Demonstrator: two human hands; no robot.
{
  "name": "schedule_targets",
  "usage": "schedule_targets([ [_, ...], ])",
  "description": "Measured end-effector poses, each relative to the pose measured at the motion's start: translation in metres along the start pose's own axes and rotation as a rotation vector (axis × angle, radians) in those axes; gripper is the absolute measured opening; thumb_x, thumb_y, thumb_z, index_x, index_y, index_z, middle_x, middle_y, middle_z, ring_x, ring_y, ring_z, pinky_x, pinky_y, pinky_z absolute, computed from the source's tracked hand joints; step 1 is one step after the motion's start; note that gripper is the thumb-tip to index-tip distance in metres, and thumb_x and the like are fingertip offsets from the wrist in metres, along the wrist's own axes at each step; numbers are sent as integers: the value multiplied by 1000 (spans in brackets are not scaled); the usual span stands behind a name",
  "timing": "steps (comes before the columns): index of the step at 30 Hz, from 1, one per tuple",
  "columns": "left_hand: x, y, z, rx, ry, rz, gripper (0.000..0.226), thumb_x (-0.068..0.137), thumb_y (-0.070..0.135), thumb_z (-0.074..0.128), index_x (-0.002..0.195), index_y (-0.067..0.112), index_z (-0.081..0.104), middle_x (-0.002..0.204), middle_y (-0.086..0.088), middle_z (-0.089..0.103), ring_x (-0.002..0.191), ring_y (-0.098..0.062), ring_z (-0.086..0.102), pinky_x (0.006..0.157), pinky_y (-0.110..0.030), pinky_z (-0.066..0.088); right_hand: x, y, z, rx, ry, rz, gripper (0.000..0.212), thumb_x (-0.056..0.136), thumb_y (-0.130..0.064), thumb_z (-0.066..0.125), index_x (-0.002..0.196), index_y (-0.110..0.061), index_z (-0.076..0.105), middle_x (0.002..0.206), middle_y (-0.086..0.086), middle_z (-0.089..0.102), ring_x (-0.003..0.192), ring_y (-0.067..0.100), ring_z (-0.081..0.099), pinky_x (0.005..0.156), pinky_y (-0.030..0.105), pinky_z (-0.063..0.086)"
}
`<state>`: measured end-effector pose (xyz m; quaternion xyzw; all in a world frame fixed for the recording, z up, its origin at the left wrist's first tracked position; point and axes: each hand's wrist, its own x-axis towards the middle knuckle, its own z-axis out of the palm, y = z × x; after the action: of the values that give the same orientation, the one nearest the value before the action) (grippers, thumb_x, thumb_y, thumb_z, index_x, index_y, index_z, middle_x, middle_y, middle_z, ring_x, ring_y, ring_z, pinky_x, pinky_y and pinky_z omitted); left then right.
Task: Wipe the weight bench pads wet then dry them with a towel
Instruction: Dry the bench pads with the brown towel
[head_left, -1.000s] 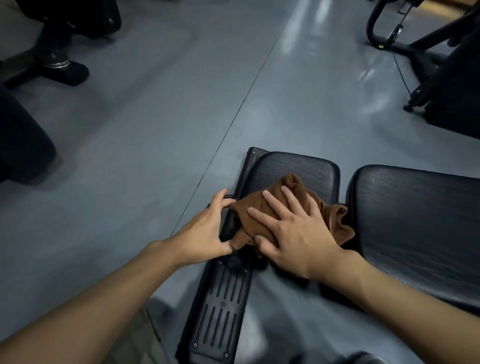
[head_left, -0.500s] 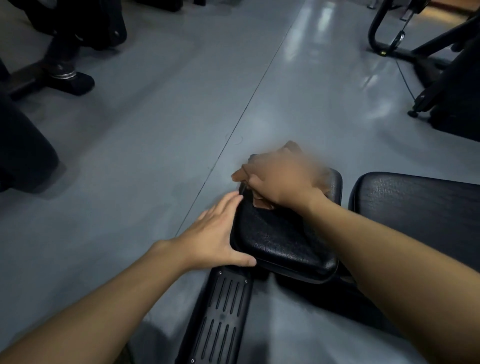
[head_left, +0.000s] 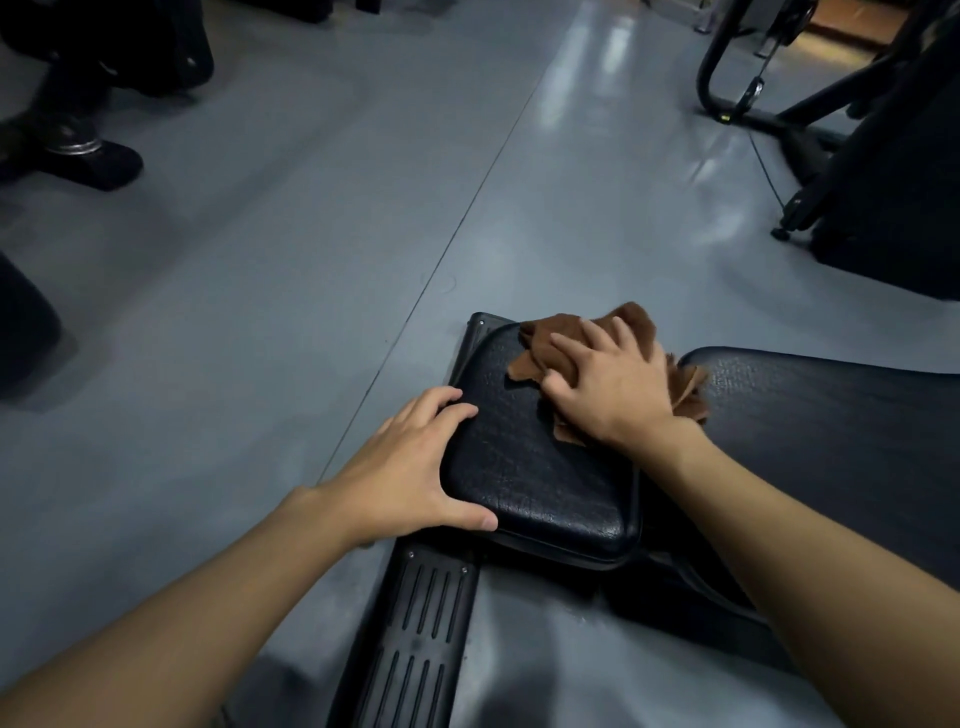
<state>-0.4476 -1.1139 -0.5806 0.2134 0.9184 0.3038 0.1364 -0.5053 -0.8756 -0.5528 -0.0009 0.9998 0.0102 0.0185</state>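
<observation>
A small black seat pad (head_left: 540, 478) of the weight bench lies in the middle of the view, with a longer black back pad (head_left: 831, 415) to its right. A crumpled brown cloth (head_left: 561, 338) sits on the far right part of the seat pad. My right hand (head_left: 613, 389) presses flat on the cloth, fingers spread and pointing away to the left. My left hand (head_left: 410, 467) holds the seat pad's near left corner, fingers on top and thumb along the front edge.
The bench's black ribbed foot plate (head_left: 415, 644) runs toward me under the seat pad. Grey glossy floor (head_left: 311, 249) surrounds the bench. Black machine bases stand at the far left (head_left: 88, 156) and far right (head_left: 857, 182).
My right hand with the cloth swept from the pad's near part to its far edge, then drew back toward the right side. My left hand shifted to the pad's near left corner.
</observation>
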Motion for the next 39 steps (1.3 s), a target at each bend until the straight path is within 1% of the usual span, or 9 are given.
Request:
schedule_targets([
  [5,-7,-3,10,-33,111,-78,124,46,77,77,143,19,26,139,10,22,132,-10,30,110,-30,34,-6,-76,12,-15,-55,-209,58,92,-60,33,147,-41,40,165,1,20,152,32,6,115,63,5],
  [10,-10,-6,17,-69,135,-137,124,40,85,65,137,19,26,129,9,22,129,-13,32,109,-34,37,-15,-48,11,-2,-6,-189,62,89,-62,30,147,-42,42,163,-4,26,153,23,10,119,55,9],
  [15,-12,-5,11,-156,54,-106,106,55,69,81,136,30,23,142,12,33,131,-8,37,107,-26,35,-43,1,5,2,55,-56,68,82,-63,26,142,-40,51,160,-7,33,152,23,17,117,53,19],
  [20,-13,-8,3,-116,25,-75,112,59,64,83,143,27,19,152,8,31,135,-11,37,102,-20,31,-58,-2,-1,-2,28,45,69,82,-58,28,145,-38,48,162,-4,30,152,25,13,117,55,20],
  [25,-10,-11,0,-166,-6,-78,114,58,51,87,144,23,18,149,6,35,135,-11,40,108,-25,35,-65,-61,5,-44,4,-144,78,79,-64,16,145,-37,48,161,1,33,151,31,21,116,58,13],
  [29,-16,-23,-4,-325,-37,-108,86,68,22,65,140,17,18,129,17,51,126,-8,52,108,-32,42,-75,-93,16,-26,-10,-269,68,85,-59,26,138,-31,57,154,7,43,146,37,31,113,63,18],
  [32,-15,-25,-6,-407,-23,-128,78,69,13,52,139,17,19,134,10,52,132,-3,45,115,-28,34,-86,-69,13,-14,65,-305,59,83,-57,41,127,-28,67,143,7,57,138,34,45,109,60,33],
  [36,-9,-21,-14,-316,-35,-94,79,80,-4,48,148,20,15,142,1,47,131,-11,47,114,-26,33,-107,-20,7,-9,90,-141,58,82,-55,42,126,-28,68,144,3,56,139,31,43,108,56,35],
  [39,-3,-15,-18,-255,-20,-48,73,85,-2,48,147,24,19,146,1,41,132,-13,44,112,-29,35,-112,-16,3,33,83,23,61,79,-54,40,125,-26,68,144,6,56,139,34,42,103,57,38],
])
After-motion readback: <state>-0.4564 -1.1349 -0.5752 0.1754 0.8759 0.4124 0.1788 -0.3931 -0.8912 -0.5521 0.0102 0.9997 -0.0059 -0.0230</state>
